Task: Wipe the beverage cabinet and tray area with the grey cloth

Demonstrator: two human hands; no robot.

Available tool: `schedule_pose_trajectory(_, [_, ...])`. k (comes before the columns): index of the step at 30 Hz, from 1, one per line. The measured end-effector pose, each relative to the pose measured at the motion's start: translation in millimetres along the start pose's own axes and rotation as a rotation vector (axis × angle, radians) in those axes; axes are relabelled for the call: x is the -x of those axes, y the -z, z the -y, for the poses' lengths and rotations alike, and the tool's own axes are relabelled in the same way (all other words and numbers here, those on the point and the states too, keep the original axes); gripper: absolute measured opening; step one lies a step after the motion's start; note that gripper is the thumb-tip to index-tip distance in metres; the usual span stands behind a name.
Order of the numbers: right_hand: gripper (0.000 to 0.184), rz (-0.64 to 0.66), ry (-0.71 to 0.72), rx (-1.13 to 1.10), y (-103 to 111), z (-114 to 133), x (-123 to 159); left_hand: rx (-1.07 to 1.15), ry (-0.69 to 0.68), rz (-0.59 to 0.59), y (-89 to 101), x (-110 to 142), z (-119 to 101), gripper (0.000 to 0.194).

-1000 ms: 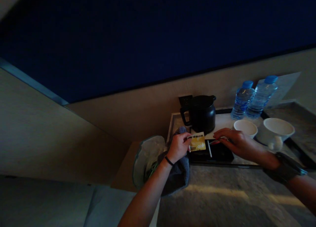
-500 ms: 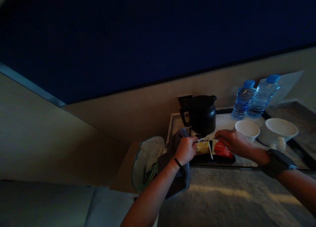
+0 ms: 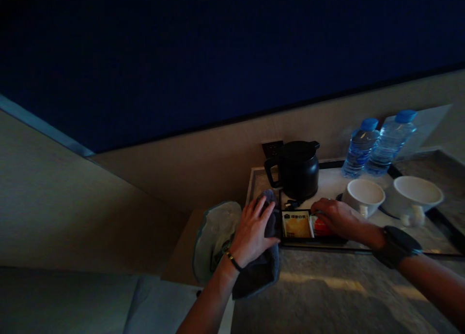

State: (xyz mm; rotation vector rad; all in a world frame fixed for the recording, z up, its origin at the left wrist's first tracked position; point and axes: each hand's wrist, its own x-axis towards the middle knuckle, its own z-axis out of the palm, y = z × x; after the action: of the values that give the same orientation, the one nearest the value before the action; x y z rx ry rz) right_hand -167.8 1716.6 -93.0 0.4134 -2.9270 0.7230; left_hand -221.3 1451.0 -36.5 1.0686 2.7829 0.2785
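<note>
My left hand (image 3: 254, 230) lies spread on a dark grey cloth (image 3: 258, 271) at the left end of the counter. A yellow sachet (image 3: 297, 225) lies flat in a small black tray (image 3: 308, 239), beside a red sachet (image 3: 320, 226). My right hand (image 3: 336, 218), with a dark watch on the wrist, rests on the red sachet, fingers curled over it. A black kettle (image 3: 298, 168) stands just behind the small tray.
Two white cups (image 3: 363, 197) (image 3: 414, 193) stand on the big tray (image 3: 441, 218) to the right, with two water bottles (image 3: 359, 146) (image 3: 388, 141) behind them. A lined bin (image 3: 214, 230) sits left of the cloth. Grey stone counter (image 3: 337, 295) spreads in front.
My left hand put the yellow sachet down in the small black tray, let go and moved left onto the cloth. My right hand laid the red sachet next to it.
</note>
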Motion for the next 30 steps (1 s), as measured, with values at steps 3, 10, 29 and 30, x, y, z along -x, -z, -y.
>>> schedule_pose_trajectory(3, [0.023, -0.054, 0.06, 0.009, -9.4, 6.4, 5.8, -0.015, 0.111, 0.152, -32.3, 18.4, 17.8, 0.098])
schedule_pose_trajectory(10, [0.042, -0.331, 0.08, 0.061, 15.9, -5.2, 4.7, 0.248, 0.207, -0.325, 29.7, 0.4, 41.0, 0.06])
schedule_pose_trajectory(29, [0.078, -0.302, -0.024, 0.397, 38.3, 25.4, -53.7, -0.328, -0.093, -0.004, 106.8, -166.1, 40.8, 0.04])
schedule_pose_trajectory(30, [0.078, -0.308, -0.028, 0.386, 37.7, 25.4, -54.2, -0.339, -0.056, 0.021, 98.2, -155.4, 52.7, 0.039])
